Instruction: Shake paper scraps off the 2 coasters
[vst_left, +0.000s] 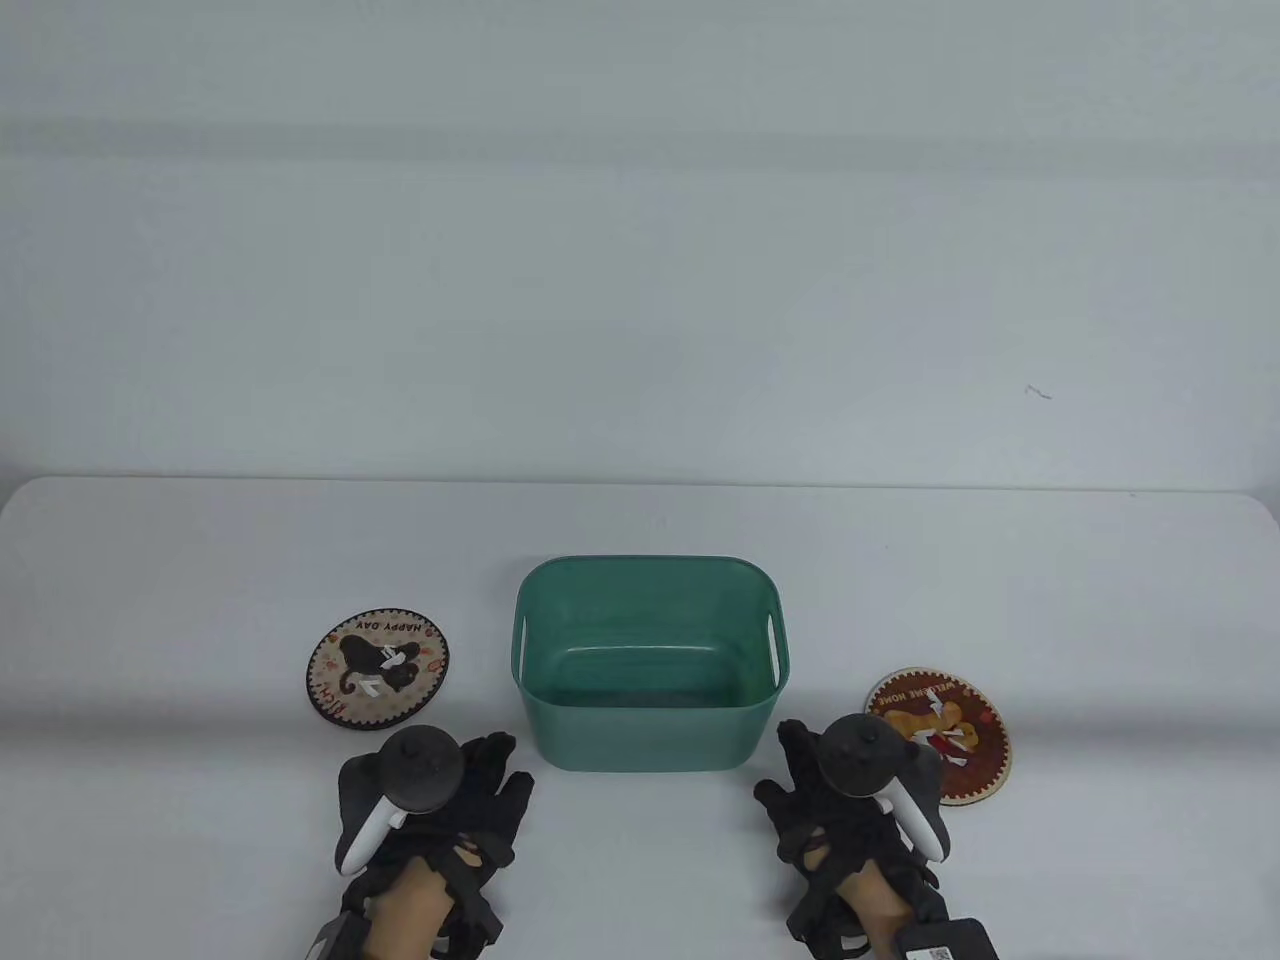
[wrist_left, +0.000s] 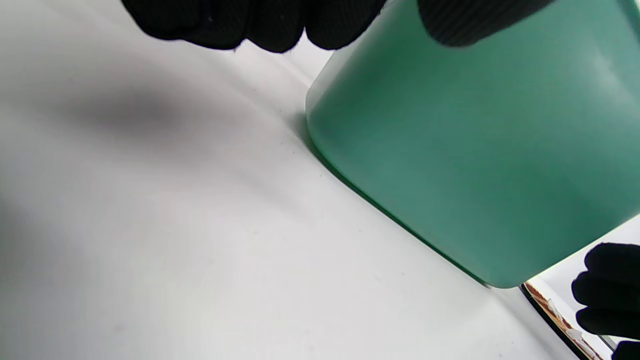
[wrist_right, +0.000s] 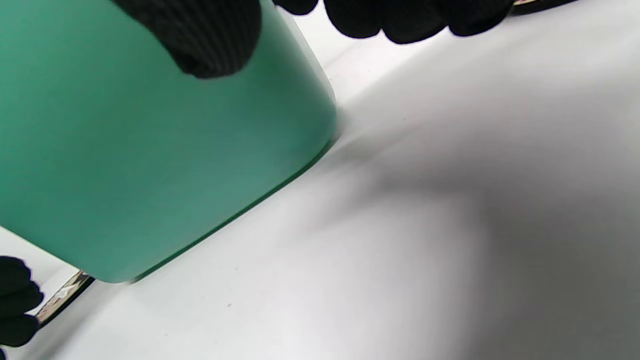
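A round coaster with a black cat (vst_left: 378, 667) lies flat to the left of the bin, with white paper scraps (vst_left: 392, 660) on it. A second round coaster with a brown picture (vst_left: 950, 735) lies to the bin's right and also carries scraps (vst_left: 945, 742). My left hand (vst_left: 480, 800) hovers low in front of the bin's left corner, just below the cat coaster, holding nothing. My right hand (vst_left: 800, 800) hovers at the bin's right front corner, partly over the brown coaster's near edge, also holding nothing. Both hands' fingers look relaxed. The wrist views show fingertips (wrist_left: 250, 25) (wrist_right: 400, 20) above bare table.
A green plastic bin (vst_left: 640, 740) with side handles stands between the coasters; nothing shows inside it. It fills much of both wrist views (wrist_left: 475, 150) (wrist_right: 150, 150). The white table (vst_left: 200, 560) ends at a far edge against a pale wall.
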